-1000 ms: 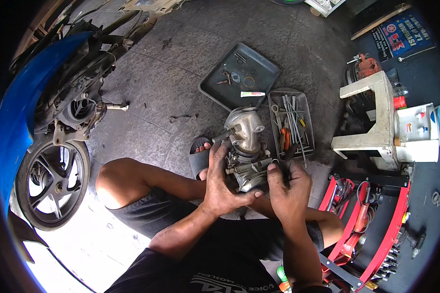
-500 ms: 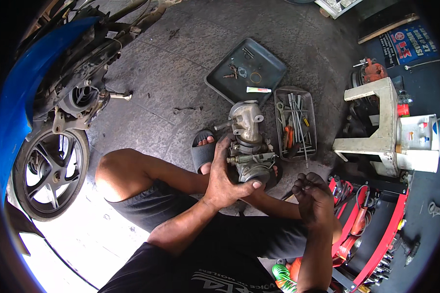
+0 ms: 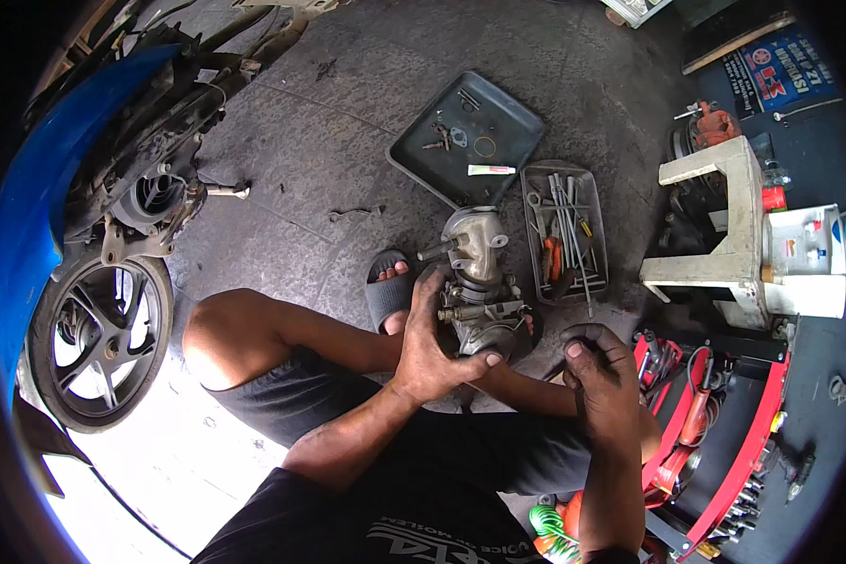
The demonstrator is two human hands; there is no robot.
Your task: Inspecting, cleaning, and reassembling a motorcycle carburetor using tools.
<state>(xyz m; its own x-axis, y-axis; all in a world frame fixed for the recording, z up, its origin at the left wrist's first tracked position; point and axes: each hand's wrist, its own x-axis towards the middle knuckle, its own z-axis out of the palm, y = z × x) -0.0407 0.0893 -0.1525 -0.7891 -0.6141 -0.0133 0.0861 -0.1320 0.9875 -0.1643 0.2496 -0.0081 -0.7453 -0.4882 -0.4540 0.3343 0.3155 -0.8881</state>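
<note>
A gap separates the metal assembly from the right hand, opening forward toward the tool tray. The left hand blocks the assembly's left side; beyond the sandaled foot, floor stretches toward the motorcycle. Rightward, the white stool and red rack obstruct.

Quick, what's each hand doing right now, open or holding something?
Left hand: holding the metal engine part.
Right hand: loosely curled; whether it holds something small cannot be told.

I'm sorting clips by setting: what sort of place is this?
Probably a motorcycle repair workshop: a blue motorbike at left, hand tools ahead, and a metal mechanical part in the left hand.
</note>
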